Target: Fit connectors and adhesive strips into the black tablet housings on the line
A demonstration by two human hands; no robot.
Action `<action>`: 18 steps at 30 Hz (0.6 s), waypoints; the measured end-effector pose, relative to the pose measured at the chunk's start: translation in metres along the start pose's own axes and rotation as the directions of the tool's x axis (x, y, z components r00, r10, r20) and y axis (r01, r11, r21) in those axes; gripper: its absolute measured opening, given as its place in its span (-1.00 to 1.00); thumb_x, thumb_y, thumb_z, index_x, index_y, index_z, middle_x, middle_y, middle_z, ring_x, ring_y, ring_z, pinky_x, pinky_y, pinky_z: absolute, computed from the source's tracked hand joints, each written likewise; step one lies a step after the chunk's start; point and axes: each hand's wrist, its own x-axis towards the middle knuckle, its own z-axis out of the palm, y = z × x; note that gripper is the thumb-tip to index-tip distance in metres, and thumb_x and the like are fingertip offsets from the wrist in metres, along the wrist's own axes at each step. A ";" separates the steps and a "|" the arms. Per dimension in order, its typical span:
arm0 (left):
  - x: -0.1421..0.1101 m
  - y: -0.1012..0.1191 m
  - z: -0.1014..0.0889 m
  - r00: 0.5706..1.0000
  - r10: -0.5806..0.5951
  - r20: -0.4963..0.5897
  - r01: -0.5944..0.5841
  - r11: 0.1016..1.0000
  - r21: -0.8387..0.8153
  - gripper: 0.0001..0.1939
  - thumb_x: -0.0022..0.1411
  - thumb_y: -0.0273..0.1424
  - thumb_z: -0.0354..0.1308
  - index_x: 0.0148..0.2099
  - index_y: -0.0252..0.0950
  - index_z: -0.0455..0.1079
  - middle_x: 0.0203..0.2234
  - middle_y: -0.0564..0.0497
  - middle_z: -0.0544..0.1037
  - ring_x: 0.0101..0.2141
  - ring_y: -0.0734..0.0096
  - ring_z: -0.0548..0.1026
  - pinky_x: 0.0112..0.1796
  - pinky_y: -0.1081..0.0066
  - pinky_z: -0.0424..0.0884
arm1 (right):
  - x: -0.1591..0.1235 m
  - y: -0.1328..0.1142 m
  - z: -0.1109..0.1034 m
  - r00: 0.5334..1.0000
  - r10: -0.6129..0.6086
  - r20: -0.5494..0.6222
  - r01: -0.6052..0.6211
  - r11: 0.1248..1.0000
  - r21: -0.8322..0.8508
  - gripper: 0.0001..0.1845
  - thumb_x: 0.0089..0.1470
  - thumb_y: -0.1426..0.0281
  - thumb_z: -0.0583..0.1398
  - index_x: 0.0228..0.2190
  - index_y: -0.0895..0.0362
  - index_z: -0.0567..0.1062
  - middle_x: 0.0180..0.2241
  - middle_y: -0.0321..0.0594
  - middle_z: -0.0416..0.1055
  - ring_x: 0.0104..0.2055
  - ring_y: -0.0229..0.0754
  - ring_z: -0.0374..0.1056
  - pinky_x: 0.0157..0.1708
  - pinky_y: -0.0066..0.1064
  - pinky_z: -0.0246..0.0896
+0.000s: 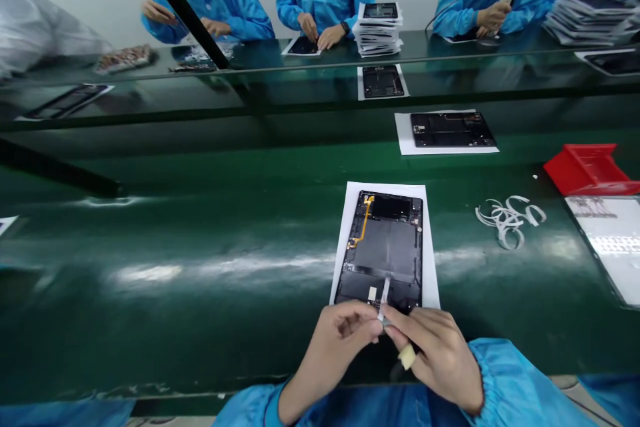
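Note:
An opened black tablet housing (387, 247) lies on a white sheet (430, 247) in front of me, with an orange flex cable (367, 220) along its upper left. Over its near end, a narrow white strip (385, 292) runs up from my fingertips. My left hand (345, 340) is closed, thumb and forefinger pinching the strip's lower end. My right hand (437, 350) pinches the same strip from the other side. A pale yellow wrap (407, 357) sits on one of its fingers. The tablet's near edge is hidden behind my hands.
Curled white strips (510, 219) lie to the right, near a red bin (583, 170) and a white sheet in a clear sleeve (607, 247). Farther back rests another tablet housing (453, 130). Co-workers in blue sit across the bench beside stacked tablets (379, 30). A dark post (60, 170) stands left.

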 end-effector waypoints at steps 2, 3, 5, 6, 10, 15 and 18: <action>0.002 0.004 0.004 0.985 0.173 0.020 -0.174 0.975 0.139 -0.80 0.22 -0.29 0.21 -0.32 -0.33 0.53 -0.48 -0.01 0.59 -0.43 0.44 0.52 -0.36 0.51 0.44 | -0.002 -0.003 -0.010 0.999 0.028 0.028 -0.028 1.000 -0.009 -0.68 0.32 0.48 0.00 0.07 0.17 0.33 -0.48 -0.27 0.38 -0.48 -0.23 0.32 -0.45 -0.40 0.22; 0.004 0.006 0.006 0.961 0.273 0.048 -0.277 0.936 0.218 -0.84 0.25 -0.35 0.18 -0.29 -0.30 0.54 -0.44 0.00 0.60 -0.40 0.45 0.53 -0.33 0.53 0.45 | -0.002 -0.004 -0.016 0.999 0.028 0.041 -0.027 0.999 -0.027 -0.67 0.33 0.50 -0.04 0.07 0.17 0.32 -0.48 -0.28 0.38 -0.49 -0.24 0.32 -0.46 -0.40 0.22; 0.007 0.011 0.010 0.866 0.481 0.134 -0.495 0.789 0.363 -0.85 0.30 -0.46 0.11 -0.22 -0.28 0.53 -0.37 0.00 0.60 -0.35 0.47 0.54 -0.28 0.54 0.45 | -0.002 -0.007 -0.028 0.998 0.004 0.064 0.003 0.995 -0.099 -0.63 0.34 0.53 -0.14 0.07 0.22 0.30 -0.50 -0.28 0.36 -0.50 -0.23 0.31 -0.47 -0.40 0.22; 0.008 0.014 0.011 0.799 0.571 0.185 -0.591 0.691 0.417 -0.83 0.31 -0.51 0.07 -0.17 -0.29 0.50 -0.34 -0.02 0.60 -0.34 0.46 0.54 -0.27 0.53 0.45 | -0.002 -0.008 -0.033 0.997 -0.011 0.080 0.023 0.988 -0.152 -0.61 0.35 0.54 -0.18 0.05 0.25 0.30 -0.50 -0.27 0.35 -0.50 -0.22 0.31 -0.47 -0.39 0.23; 0.014 0.026 0.015 0.601 0.691 0.402 -0.760 0.338 0.555 -0.79 0.33 -0.59 -0.04 -0.11 -0.38 0.40 -0.33 -0.07 0.58 -0.35 0.39 0.53 -0.28 0.42 0.49 | -0.002 -0.011 -0.044 0.990 -0.027 0.140 0.078 0.922 -0.379 -0.63 0.34 0.53 -0.17 -0.03 0.33 0.34 -0.52 -0.22 0.34 -0.51 -0.16 0.31 -0.45 -0.32 0.22; 0.016 0.030 0.011 0.612 0.636 0.471 -0.737 0.243 0.630 -0.74 0.38 -0.54 -0.13 -0.09 -0.36 0.38 -0.32 -0.06 0.59 -0.36 0.38 0.54 -0.29 0.39 0.52 | 0.001 -0.011 -0.041 0.984 -0.036 0.172 0.106 0.904 -0.415 -0.66 0.31 0.55 -0.13 -0.10 0.35 0.40 -0.50 -0.19 0.35 -0.51 -0.14 0.32 -0.47 -0.30 0.19; 0.007 0.019 -0.007 0.704 0.579 0.412 -0.680 0.380 0.627 -0.79 0.35 -0.52 -0.03 -0.06 -0.28 0.38 -0.25 -0.02 0.59 -0.28 0.41 0.55 -0.22 0.46 0.51 | 0.007 0.001 -0.044 0.984 0.025 0.178 0.031 0.952 -0.305 -0.69 0.29 0.54 -0.07 -0.21 0.26 0.45 -0.52 -0.22 0.35 -0.52 -0.15 0.32 -0.50 -0.32 0.17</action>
